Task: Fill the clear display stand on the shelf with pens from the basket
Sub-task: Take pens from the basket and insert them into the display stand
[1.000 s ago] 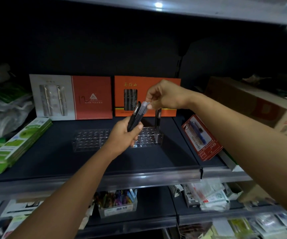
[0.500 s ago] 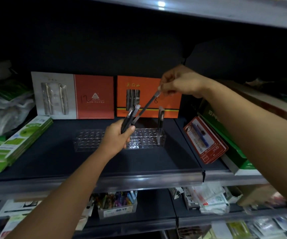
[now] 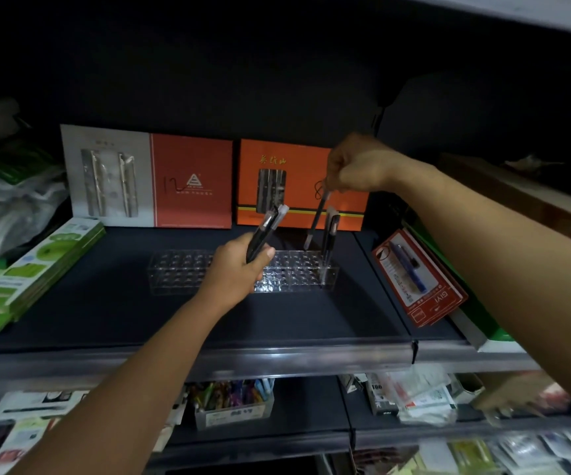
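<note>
Head view: right hand [image 3: 356,164] pinches one pen [image 3: 315,219] above the clear stand [image 3: 298,272]; left hand [image 3: 236,269] grips several pens [image 3: 265,231]. A red pack [image 3: 424,289] at right reads "GIYI".

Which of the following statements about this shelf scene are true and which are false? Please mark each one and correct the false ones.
1. The right hand pinches a single black pen by its top end above the clear plastic display stand. True.
2. The left hand is empty. False: it grips a bundle of black pens.
3. The display stand is already full. False: most of its holes are empty; only the pens standing at its right end are in it.
4. An orange flat box stands at the back of the shelf behind the stand. True.
5. The green packs lie right of the stand. False: they lie to its left.
</note>
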A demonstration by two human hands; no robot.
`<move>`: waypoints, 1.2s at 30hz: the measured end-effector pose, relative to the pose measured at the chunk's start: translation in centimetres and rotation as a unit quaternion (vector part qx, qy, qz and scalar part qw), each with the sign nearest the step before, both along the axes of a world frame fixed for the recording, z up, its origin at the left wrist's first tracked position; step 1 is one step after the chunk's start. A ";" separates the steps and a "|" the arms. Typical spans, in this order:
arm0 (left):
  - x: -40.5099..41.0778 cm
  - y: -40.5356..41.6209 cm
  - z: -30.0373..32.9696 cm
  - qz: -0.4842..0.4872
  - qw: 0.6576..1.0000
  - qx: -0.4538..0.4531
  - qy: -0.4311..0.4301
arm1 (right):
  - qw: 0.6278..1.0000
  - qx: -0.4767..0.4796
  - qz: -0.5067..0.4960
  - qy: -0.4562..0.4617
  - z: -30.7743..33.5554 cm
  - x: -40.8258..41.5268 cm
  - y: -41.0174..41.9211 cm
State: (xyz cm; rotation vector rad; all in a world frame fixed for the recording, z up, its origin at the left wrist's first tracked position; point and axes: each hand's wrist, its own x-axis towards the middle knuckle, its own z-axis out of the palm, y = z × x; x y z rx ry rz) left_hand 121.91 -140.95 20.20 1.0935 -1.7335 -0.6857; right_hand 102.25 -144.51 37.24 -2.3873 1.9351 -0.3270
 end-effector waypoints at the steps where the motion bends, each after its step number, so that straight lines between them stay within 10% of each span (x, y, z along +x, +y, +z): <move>1: 0.0 0.0 0.0 0.000 1.000 0.000 0.001 | 1.000 0.002 -0.003 0.010 -0.1 0.0 -0.2; 36: -0.6 0.1 0.1 -0.014 0.999 0.029 0.012 | 0.990 0.037 0.047 0.124 -4.0 0.0 -1.9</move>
